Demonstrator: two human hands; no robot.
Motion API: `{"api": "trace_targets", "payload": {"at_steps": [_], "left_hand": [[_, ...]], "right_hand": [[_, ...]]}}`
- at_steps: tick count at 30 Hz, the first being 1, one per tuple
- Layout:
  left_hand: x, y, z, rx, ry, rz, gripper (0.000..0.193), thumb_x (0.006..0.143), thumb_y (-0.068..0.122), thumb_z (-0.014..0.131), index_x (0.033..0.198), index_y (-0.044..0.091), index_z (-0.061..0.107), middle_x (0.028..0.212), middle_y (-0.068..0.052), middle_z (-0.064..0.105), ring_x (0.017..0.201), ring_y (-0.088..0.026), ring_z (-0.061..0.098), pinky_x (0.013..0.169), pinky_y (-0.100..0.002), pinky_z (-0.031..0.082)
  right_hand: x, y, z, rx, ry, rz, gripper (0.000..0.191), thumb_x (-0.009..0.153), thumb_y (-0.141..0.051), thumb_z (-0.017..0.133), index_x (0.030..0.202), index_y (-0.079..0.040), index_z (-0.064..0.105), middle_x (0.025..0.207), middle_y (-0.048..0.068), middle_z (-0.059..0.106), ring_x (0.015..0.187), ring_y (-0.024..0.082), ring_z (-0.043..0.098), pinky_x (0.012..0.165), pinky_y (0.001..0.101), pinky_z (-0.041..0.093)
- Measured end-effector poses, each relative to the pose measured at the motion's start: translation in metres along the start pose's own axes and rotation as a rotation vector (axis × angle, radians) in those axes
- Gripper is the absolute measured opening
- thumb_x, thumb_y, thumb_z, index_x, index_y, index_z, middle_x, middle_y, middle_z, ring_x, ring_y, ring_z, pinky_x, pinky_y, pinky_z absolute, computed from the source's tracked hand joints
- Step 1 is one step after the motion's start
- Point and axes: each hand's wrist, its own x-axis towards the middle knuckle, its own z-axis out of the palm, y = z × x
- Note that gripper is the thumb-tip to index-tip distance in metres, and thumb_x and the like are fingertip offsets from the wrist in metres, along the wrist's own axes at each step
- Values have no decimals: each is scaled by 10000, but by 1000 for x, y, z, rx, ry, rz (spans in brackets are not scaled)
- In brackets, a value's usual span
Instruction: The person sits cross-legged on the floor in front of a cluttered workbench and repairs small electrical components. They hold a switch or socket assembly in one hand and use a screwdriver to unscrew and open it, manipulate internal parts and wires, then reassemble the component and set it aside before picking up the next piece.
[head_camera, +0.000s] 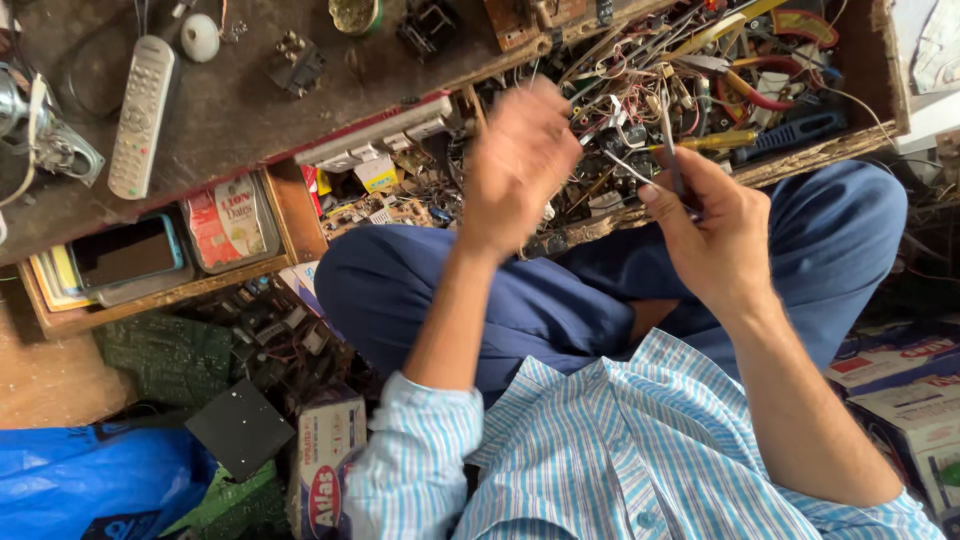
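Observation:
My left hand (515, 165) is raised and motion-blurred over an open wooden drawer (820, 155) crammed with wires and small parts. Its back faces me, so whether the fingers hold anything is hidden. My right hand (715, 230) is to the right, over my blue-trousered knee at the drawer's front edge. It pinches a thin grey metal tool (668, 150) that points up towards the wires. The two hands are a hand's width apart.
A white remote control (140, 115) lies on the dark bench top (240, 100). Under it are a printed tin (230, 220) and a dark-screened device (125, 255). Circuit boards (165, 355), cardboard boxes (325, 450) and a blue bag (80, 480) crowd the floor.

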Motion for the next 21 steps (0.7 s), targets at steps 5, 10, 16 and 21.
{"api": "trace_targets", "payload": {"at_steps": [5,10,16,21], "left_hand": [[-33,-28,36,-509,-315,-112,467,1103,131,598,1531,-15,485,1441,-112,588,1257,-170,617,1188,-350,474],[-29,-37,44,-620,-254,-44,248,1140,59,553,1370,-23,601,1297,-140,694,1258,-195,660,1128,-343,526],[-28,-46,63,-491,-109,51,124,1139,8,570,1147,-56,676,1105,-157,751,1079,-201,728,981,-324,601],[-27,-31,74,-336,1,42,146,1118,41,576,1146,-56,680,1077,-132,757,1025,-151,723,976,-296,599]], "right_hand": [[-5,0,11,-85,-23,-169,282,1035,-20,696,1311,25,671,942,116,717,788,109,699,694,251,530],[-12,8,19,-163,78,-256,106,1043,13,719,1147,27,711,907,157,712,774,210,726,686,293,542],[-17,14,23,-191,165,-289,62,1062,30,728,1123,31,719,898,152,704,745,198,703,680,291,532],[-12,10,22,-117,149,-171,38,1065,13,728,1096,31,715,827,127,690,679,164,658,637,278,506]]}}
